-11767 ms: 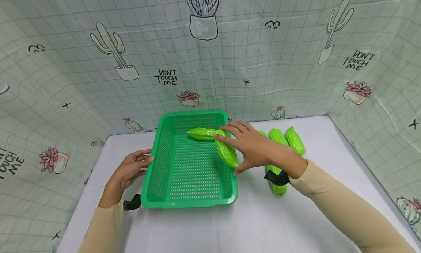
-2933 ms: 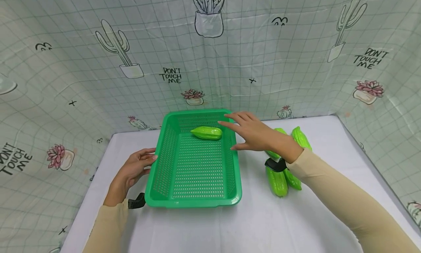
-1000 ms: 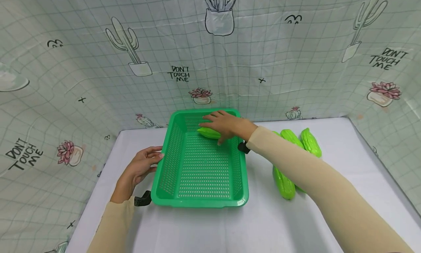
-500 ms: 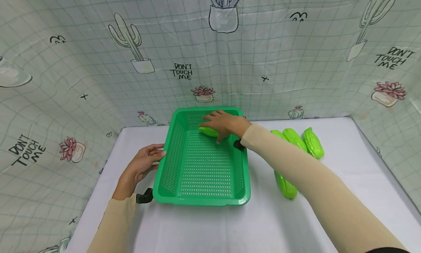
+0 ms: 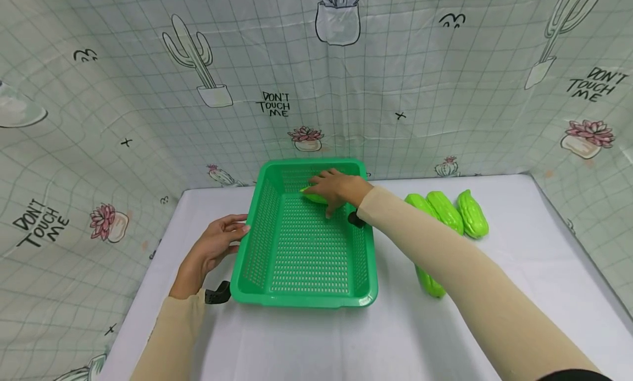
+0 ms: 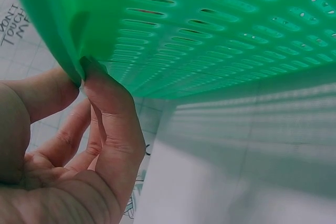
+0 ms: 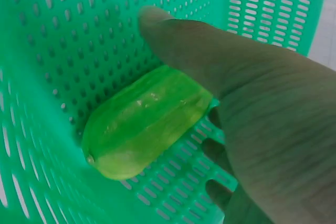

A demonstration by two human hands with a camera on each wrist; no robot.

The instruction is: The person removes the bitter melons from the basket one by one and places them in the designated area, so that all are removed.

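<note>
A green perforated plastic basket [image 5: 304,302] stands on the white table. My left hand [image 5: 217,241] pinches its left rim between thumb and index finger, as the left wrist view shows. Inside, near the back, lies one bright green, ridged bitter melon [image 7: 142,124]. Over it is my right hand [image 5: 338,187], fingers spread on the far side and thumb on the near side. In the right wrist view the thumb is straight and blurred above the melon, with no clear grip. The hand hides most of that melon in the head view.
Several more bitter melons [image 5: 444,210] lie on the table right of the basket, partly hidden by the right sleeve [image 5: 445,254]. A cloth backdrop [image 5: 237,133] with cactus drawings rises behind the table and along both sides.
A second bitter melon, in my right hand at the basket's right side earlier, is no longer there. That hand has since moved left over the remaining melon. My left hand keeps its grip on the rim.
</note>
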